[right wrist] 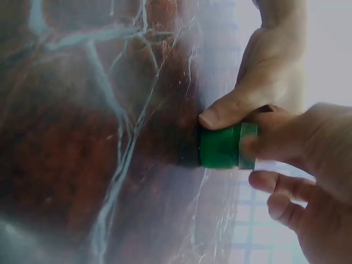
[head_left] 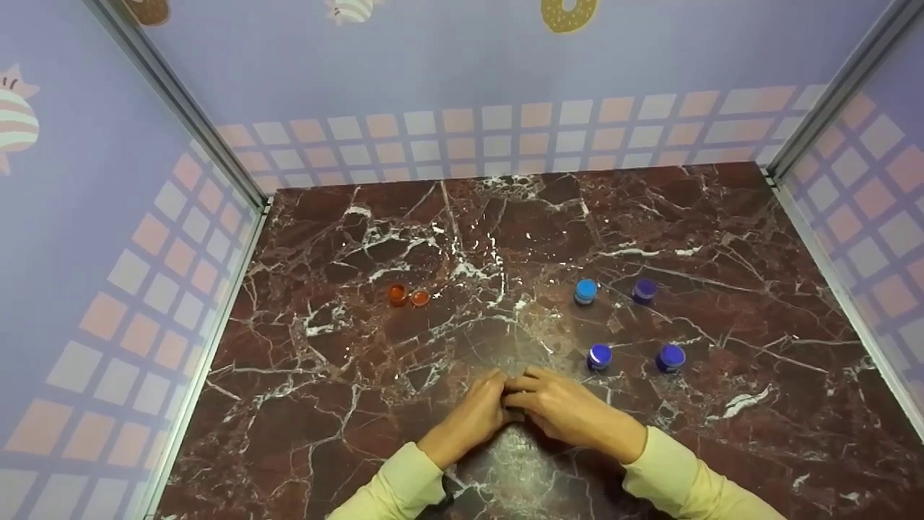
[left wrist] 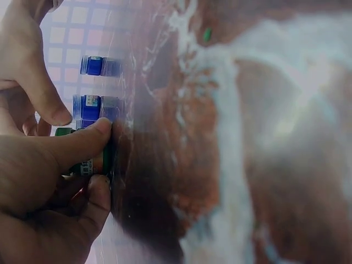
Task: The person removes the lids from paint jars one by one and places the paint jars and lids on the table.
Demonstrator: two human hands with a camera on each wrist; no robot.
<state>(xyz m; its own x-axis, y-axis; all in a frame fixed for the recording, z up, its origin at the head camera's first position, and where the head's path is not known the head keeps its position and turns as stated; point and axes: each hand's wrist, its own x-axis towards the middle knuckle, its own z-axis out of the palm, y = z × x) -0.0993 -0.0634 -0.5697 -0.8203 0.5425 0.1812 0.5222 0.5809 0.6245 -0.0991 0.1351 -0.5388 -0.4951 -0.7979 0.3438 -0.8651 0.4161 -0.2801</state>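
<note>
A small green paint jar stands on the marble tabletop between my two hands. My left hand grips its body low down, thumb on one side and fingers on the other, as the left wrist view shows. My right hand is at the clear-edged lid, pinching it from above; some of its fingers are bent beside the lid. A printed label shows on the jar between the left fingers. From the head view the jar is hidden by the hands.
To the right stand a light blue jar, a purple jar and two blue jars, one nearer and one farther right. At left sit an orange jar and a small orange round piece. Patterned walls enclose the tabletop.
</note>
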